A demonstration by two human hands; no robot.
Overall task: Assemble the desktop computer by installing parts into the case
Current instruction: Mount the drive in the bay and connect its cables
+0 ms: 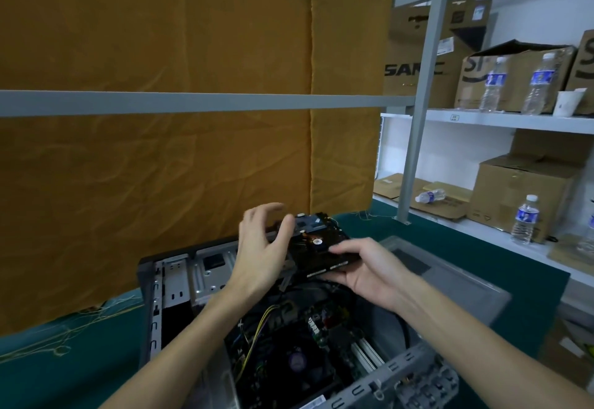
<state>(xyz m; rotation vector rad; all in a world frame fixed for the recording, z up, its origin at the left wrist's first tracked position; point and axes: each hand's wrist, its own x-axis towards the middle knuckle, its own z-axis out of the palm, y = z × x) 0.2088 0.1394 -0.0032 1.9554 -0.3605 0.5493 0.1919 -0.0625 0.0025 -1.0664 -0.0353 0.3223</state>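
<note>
A person holds a black hard drive (pixel 321 244) up in the air, just above the open computer case (pixel 180 283). The right hand (pixel 363 267) grips the near end of the drive, with its fingers (pixel 345 249) laid over the top and the thumb seeming to curl underneath. The left hand (pixel 260 247) is at the far left side of the drive. Its fingers are spread wide and a little bent, and the thumb rests against the drive's edge. The picture is blurry there, so it is hard to tell if that hand really grips it.

The case lies on its side on a green desk (pixel 48 341). Inside it sits a dark board (pixel 289 354) with a round fan (pixel 297 362) and yellow wires (pixel 257 328). A clear plastic box (pixel 450 276) sits just to the right of the case. Behind hangs a big brown cloth (pixel 160 167). White shelves (pixel 501 117) on the right hold cardboard boxes (pixel 524 190) and water bottles (pixel 524 219).
</note>
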